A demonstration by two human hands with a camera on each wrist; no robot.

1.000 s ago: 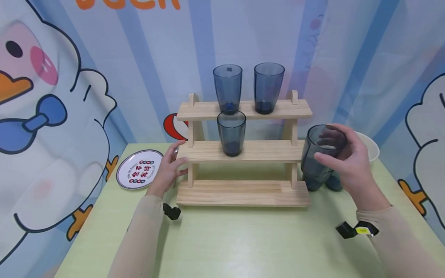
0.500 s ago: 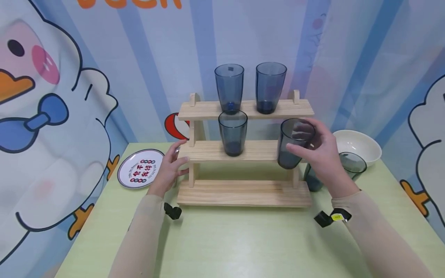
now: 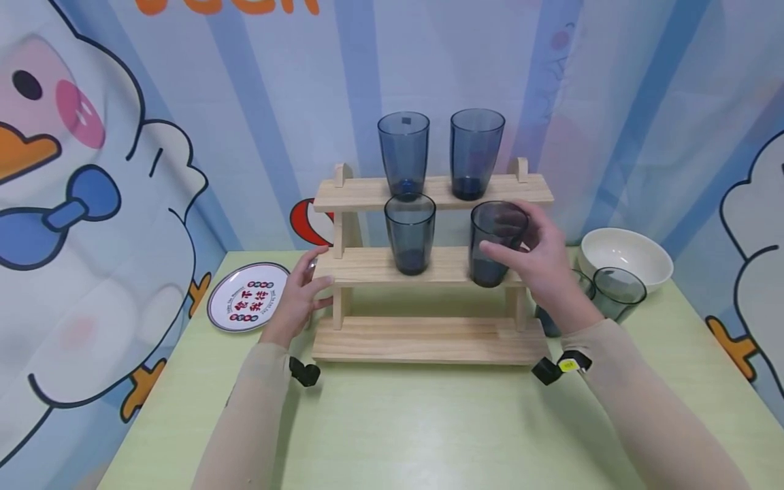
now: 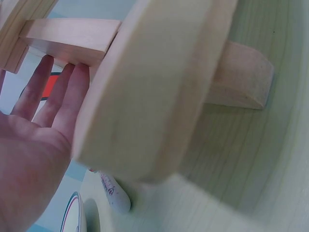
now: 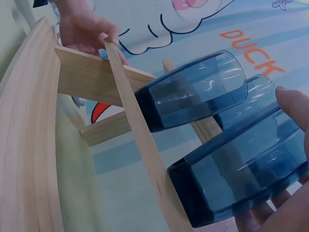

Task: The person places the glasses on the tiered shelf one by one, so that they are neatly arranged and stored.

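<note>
In the head view my right hand (image 3: pixel 545 262) grips a blue-grey tumbler (image 3: pixel 488 271), thumb in front and fingers round its far side. The tumbler is at the right part of the middle shelf, its base overlapping the front edge; whether it touches the wood I cannot tell. My left hand (image 3: pixel 298 292) holds the left end of that shelf on a three-tier wooden rack (image 3: pixel 429 347). In the left wrist view its fingers (image 4: pixel 63 96) reach behind a side upright. Another tumbler (image 3: pixel 410 238) stands on the middle shelf, left of the held one. Two tumblers (image 3: pixel 404 153) stand on the top shelf.
Right of the rack, two more tumblers (image 3: pixel 618 289) are on the table, partly hidden by my right hand and wrist. Behind them is a white bowl (image 3: pixel 631 248). A plate with red lettering (image 3: pixel 229 303) lies left of the rack. A printed curtain (image 3: pixel 282 102) hangs behind.
My right hand has carried the tumbler leftward from beside the rack to the middle shelf, uncovering the bowl and table tumblers. The left hand has kept its place on the rack.
</note>
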